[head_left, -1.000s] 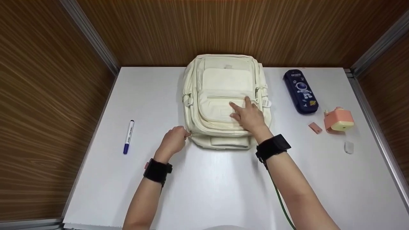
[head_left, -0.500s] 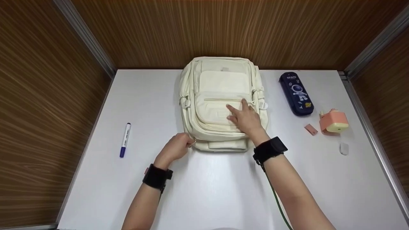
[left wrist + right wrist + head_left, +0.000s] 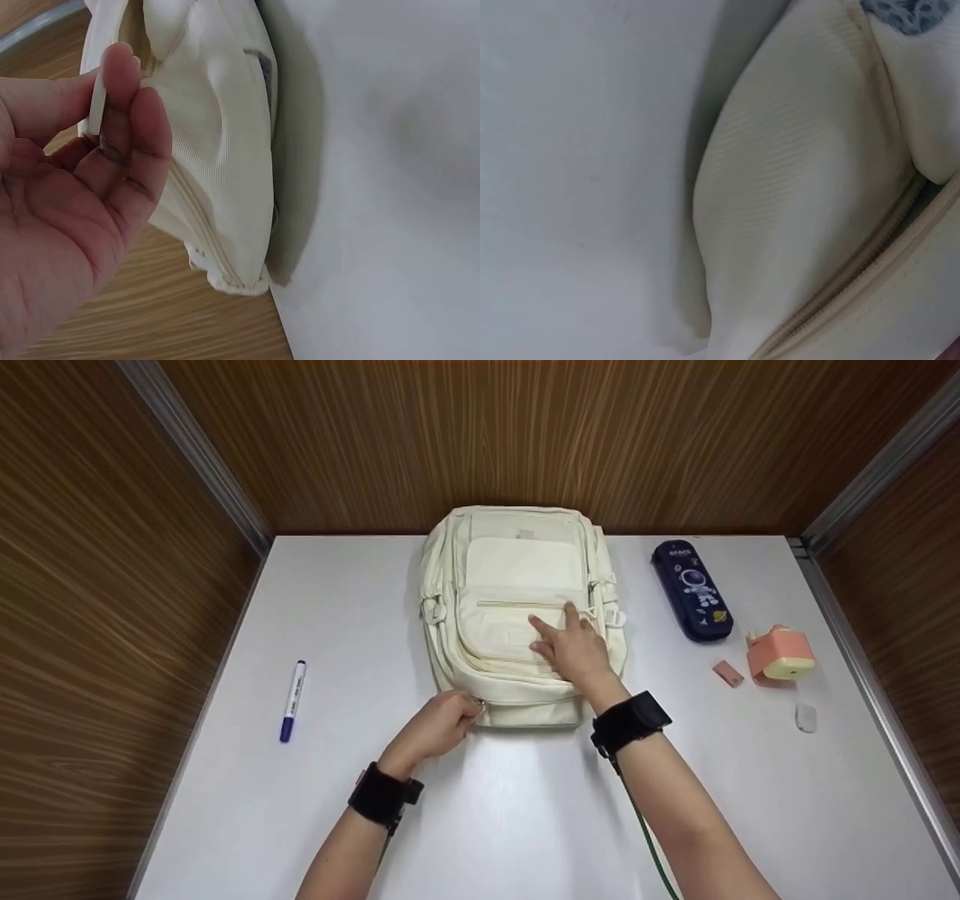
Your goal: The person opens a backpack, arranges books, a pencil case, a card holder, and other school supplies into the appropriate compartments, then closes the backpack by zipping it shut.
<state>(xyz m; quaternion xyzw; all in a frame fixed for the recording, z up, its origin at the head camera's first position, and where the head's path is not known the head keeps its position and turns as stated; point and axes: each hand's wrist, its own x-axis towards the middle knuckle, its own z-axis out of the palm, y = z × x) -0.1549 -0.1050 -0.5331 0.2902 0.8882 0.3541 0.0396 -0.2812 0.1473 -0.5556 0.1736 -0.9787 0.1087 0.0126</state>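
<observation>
1. A white table [image 3: 510,825] is standing against a brown wall [image 3: 487,442], and a cream bag [image 3: 525,562] is lying flat on it, long axis running toward the wall.
2. The left hand [image 3: 433,725] is pinching a zip pull [image 3: 98,103] between thumb and fingers [image 3: 150,124] at the bag's near-left corner.
3. The right hand [image 3: 579,655] is resting higher up, on the front pocket [image 3: 484,636], with spread fingers.
4. From the pinching fingers, the bag's near edge is stretching off to the right; the left hand is sitting closer to that edge.

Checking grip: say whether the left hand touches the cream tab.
Touching: left wrist view shows the left hand pinching the cream tab between thumb and fingers.
</observation>
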